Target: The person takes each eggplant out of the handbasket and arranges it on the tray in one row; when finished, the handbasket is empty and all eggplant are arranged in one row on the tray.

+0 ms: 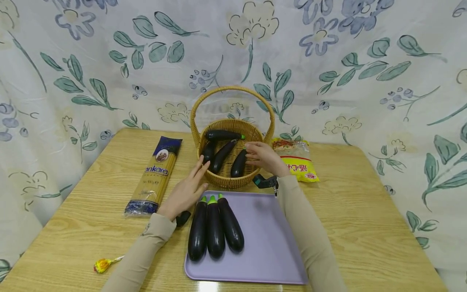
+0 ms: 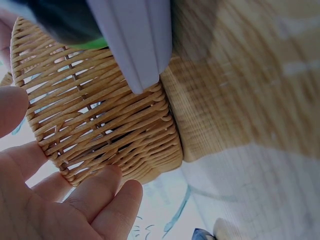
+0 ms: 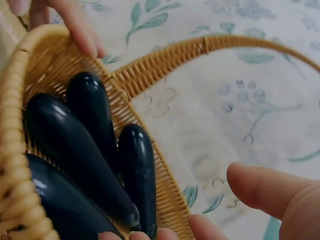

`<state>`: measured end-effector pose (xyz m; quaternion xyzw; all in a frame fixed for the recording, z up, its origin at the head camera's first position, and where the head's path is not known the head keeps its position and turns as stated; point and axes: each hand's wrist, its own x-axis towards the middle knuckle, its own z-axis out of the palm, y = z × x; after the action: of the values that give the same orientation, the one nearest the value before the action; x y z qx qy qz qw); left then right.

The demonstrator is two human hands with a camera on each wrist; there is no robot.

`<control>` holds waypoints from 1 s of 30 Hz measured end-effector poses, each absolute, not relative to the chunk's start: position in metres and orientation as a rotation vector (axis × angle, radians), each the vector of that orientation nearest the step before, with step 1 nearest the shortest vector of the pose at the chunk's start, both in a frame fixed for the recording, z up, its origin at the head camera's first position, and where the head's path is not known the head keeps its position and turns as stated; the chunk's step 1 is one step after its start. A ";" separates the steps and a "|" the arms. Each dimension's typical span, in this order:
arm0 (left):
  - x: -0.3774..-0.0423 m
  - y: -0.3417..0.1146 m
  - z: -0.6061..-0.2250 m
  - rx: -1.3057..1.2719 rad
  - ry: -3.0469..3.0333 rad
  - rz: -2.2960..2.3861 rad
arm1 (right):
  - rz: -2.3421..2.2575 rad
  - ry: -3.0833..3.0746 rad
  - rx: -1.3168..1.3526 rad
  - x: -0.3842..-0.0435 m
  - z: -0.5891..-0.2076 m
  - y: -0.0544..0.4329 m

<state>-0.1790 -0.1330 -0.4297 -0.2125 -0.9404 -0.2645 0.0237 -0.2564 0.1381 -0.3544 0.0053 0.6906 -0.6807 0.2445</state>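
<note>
A wicker basket (image 1: 229, 183) with an arched handle holds several dark eggplants (image 3: 75, 145). My left hand (image 1: 185, 195) is at the basket's left side; in the left wrist view its extended fingers touch the woven wall. Over the right rim reaches my right hand (image 1: 265, 158), its fingers beside the rightmost eggplant (image 1: 238, 164) in the basket. The right wrist view shows its thumb held apart from the fingers with nothing between them. In front of the basket, three larger eggplants (image 1: 216, 233) with green stems lie side by side on a lilac tray (image 1: 271, 243).
A pack of Ankara spaghetti (image 1: 155, 176) lies left of the basket. To the right, partly behind my right hand, is a yellow and red food packet (image 1: 297, 162). A wrapped lollipop (image 1: 103, 265) lies at the front left. A floral curtain (image 1: 226, 52) hangs behind the wooden table (image 1: 365, 227).
</note>
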 end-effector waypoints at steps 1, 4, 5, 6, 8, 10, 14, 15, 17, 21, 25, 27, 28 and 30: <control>-0.179 -0.133 -0.430 -0.656 -2.910 -0.820 | -1.868 1.856 0.027 -0.259 -0.354 0.138; -0.179 -0.133 -0.430 -0.658 -2.910 -0.825 | -1.874 1.839 0.071 -0.265 -0.356 0.136; -0.179 -0.133 -0.430 -0.659 -2.909 -0.828 | -1.869 1.854 0.084 -0.266 -0.356 0.135; -0.179 -0.133 -0.431 -0.659 -2.907 -0.830 | -1.854 1.880 0.090 -0.267 -0.357 0.134; -0.179 -0.133 -0.431 -0.662 -2.906 -0.834 | -1.808 1.950 0.105 -0.268 -0.358 0.131; -0.179 -0.132 -0.432 -0.666 -2.905 -0.835 | -1.756 2.010 0.107 -0.269 -0.358 0.129; -0.180 -0.132 -0.431 -0.671 -2.904 -0.838 | -1.670 2.094 0.112 -0.270 -0.358 0.125; -0.180 -0.132 -0.431 -0.672 -2.904 -0.837 | -1.650 2.115 0.119 -0.270 -0.359 0.123; -0.180 -0.132 -0.431 -0.671 -2.903 -0.835 | -1.593 2.171 0.136 -0.272 -0.360 0.120; -0.179 -0.132 -0.431 -0.675 -2.901 -0.837 | -1.448 2.304 0.165 -0.275 -0.364 0.114; -0.180 -0.132 -0.432 -0.680 -2.896 -0.846 | -1.335 2.402 0.186 -0.277 -0.367 0.108; -0.180 -0.133 -0.432 -0.677 -2.893 -0.844 | -1.290 2.431 0.188 -0.277 -0.366 0.106; -0.180 -0.134 -0.432 -0.676 -2.891 -0.843 | -1.273 2.441 0.184 -0.277 -0.366 0.105; -0.180 -0.135 -0.432 -0.670 -2.889 -0.845 | -1.239 2.454 0.169 -0.278 -0.365 0.104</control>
<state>-0.1795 -0.1348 -0.4320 -0.2171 -0.9365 -0.2739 0.0292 -0.2782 0.1041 -0.3650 0.0600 0.8743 -0.4415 0.1925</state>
